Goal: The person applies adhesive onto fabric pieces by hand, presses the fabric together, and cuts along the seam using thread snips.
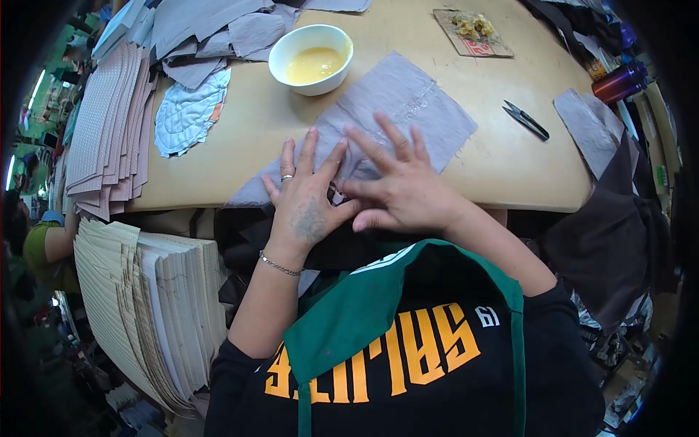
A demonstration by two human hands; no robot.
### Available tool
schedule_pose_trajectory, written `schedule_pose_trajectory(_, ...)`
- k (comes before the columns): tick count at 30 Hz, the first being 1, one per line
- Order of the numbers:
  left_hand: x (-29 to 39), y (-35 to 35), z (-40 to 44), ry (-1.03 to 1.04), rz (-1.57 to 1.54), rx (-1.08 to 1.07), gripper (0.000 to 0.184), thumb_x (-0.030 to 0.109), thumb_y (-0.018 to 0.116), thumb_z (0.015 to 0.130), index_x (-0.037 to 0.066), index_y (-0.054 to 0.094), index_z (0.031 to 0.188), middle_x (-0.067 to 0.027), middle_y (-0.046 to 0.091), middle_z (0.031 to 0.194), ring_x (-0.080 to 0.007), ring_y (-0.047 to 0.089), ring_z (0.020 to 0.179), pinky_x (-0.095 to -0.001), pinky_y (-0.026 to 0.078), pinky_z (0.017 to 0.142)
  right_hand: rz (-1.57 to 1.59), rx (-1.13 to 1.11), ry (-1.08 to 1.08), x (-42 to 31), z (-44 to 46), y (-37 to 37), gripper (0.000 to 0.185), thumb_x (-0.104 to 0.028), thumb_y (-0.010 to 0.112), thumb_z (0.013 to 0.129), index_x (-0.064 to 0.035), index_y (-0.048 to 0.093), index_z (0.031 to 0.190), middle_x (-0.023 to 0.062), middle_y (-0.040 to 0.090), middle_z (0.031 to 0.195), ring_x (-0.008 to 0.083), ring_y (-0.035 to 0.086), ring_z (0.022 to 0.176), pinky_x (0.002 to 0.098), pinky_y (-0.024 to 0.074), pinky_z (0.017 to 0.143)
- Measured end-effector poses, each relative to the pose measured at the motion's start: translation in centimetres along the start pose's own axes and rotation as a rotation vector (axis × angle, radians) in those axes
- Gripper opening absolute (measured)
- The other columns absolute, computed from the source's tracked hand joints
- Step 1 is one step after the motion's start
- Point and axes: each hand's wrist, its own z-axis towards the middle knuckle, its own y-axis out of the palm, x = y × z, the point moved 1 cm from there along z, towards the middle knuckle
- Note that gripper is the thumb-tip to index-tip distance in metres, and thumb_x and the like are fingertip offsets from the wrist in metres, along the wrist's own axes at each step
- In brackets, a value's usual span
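A grey-lilac piece of fabric [408, 95] lies on the table in front of me, with a shiny wet-looking patch across it. My left hand [309, 182] rests on its near edge, fingers spread, a ring on one finger. Just to the right, my right hand [397, 182] is over the same fabric with fingers apart, its thumb close to the left hand's. Whether something small sits between the two hands is hard to see. Beyond the fabric stands a white bowl [311, 58] of yellow paste.
Thread snips [526, 120] and a card with yellowish lumps [473, 33] lie on the right of the table [524, 175]. A quilted cloth [191, 113] and stacked patterned sheets [109, 124] are at left. A bottle [620, 81] stands at the right edge. Another person's arm [62, 237] shows far left.
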Motion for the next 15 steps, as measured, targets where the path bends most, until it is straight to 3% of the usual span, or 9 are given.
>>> schedule_pose_trajectory(7, -0.1, 0.2, 0.1, 0.004, -0.024, 0.012, 0.086, 0.051, 0.075, 0.061, 0.029, 0.041, 0.138, -0.0086, 0.022, 0.15, -0.0399, 0.016, 0.138, -0.0766, 0.018, 0.092, 0.007, -0.038, 0.005, -0.7, 0.0, 0.0, 0.063, -0.069, 0.05, 0.076, -0.019, 0.067, 0.111, 0.0105, 0.017, 0.152, 0.0359, -0.001, 0.141, 0.0675, 0.0051, 0.104)
schedule_pose_trajectory(11, 0.2, -0.2, -0.2, -0.004, -0.016, 0.01, 0.087, 0.055, 0.074, 0.061, 0.029, 0.041, 0.138, -0.0086, 0.021, 0.151, -0.0394, 0.014, 0.138, -0.0759, 0.017, 0.093, -0.275, 0.092, 0.2, 2.4, -0.2, -1.9, 0.063, -0.064, 0.056, 0.075, -0.0208, 0.061, 0.12, 0.0092, 0.018, 0.152, 0.0342, -0.002, 0.142, 0.0681, 0.0087, 0.103)
schedule_pose_trajectory(15, 0.2, -0.4, -0.4, -0.009, -0.025, 0.01, 0.087, 0.055, 0.074, 0.061, 0.027, 0.043, 0.137, -0.0096, 0.021, 0.15, -0.0386, 0.014, 0.138, -0.0744, 0.018, 0.094, -0.333, 0.192, 0.408, 5.6, -1.0, -5.3, 0.058, -0.055, 0.063, 0.076, -0.0207, 0.059, 0.123, 0.0099, 0.021, 0.151, 0.0383, 0.004, 0.14, 0.0696, 0.0133, 0.101)
